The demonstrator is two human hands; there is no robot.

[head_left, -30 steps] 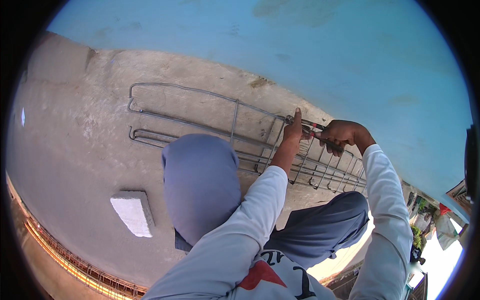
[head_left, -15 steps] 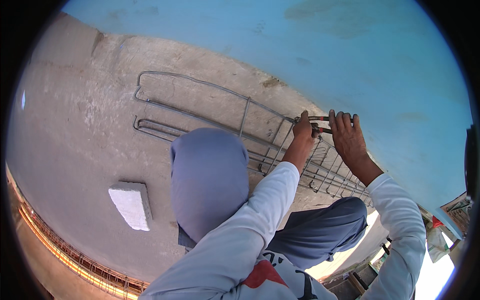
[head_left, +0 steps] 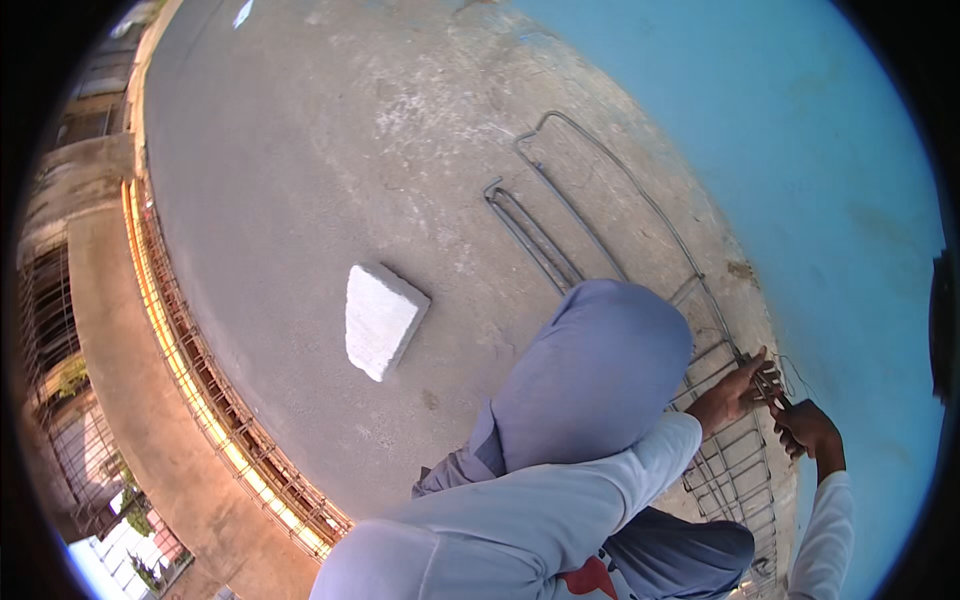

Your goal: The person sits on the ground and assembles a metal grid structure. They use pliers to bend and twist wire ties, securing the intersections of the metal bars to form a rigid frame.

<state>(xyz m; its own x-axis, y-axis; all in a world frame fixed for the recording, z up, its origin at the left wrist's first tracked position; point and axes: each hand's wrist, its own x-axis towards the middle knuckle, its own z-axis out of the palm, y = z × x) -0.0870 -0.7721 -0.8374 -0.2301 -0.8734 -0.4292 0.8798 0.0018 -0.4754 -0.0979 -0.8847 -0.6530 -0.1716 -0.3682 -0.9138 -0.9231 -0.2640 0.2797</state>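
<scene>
A steel rebar cage (head_left: 735,460) lies along the foot of the blue wall, its long bars crossed by several stirrups. My left hand (head_left: 732,396) is closed at its wall-side long bar, with thin tie wire (head_left: 797,372) curling out beside the fingers. From the wall side, my right hand (head_left: 808,428) grips dark-handled pincers (head_left: 776,396), whose jaw end reaches toward my left fingers. The exact bite of the jaws is hidden by the hands. My bent knee (head_left: 610,365) in grey trousers covers part of the cage.
A white block (head_left: 383,320) rests on the grey concrete floor (head_left: 290,250) left of my knee. The blue wall (head_left: 850,250) rises close on the right. More rebar (head_left: 215,420) runs along the slab's far-left edge, with a brown ledge (head_left: 140,400) beyond.
The view has turned, so the cage and hands now appear lower and further right. My right hand has gone from spread fingers on the pincers' parted handles to a closed grip around them.
</scene>
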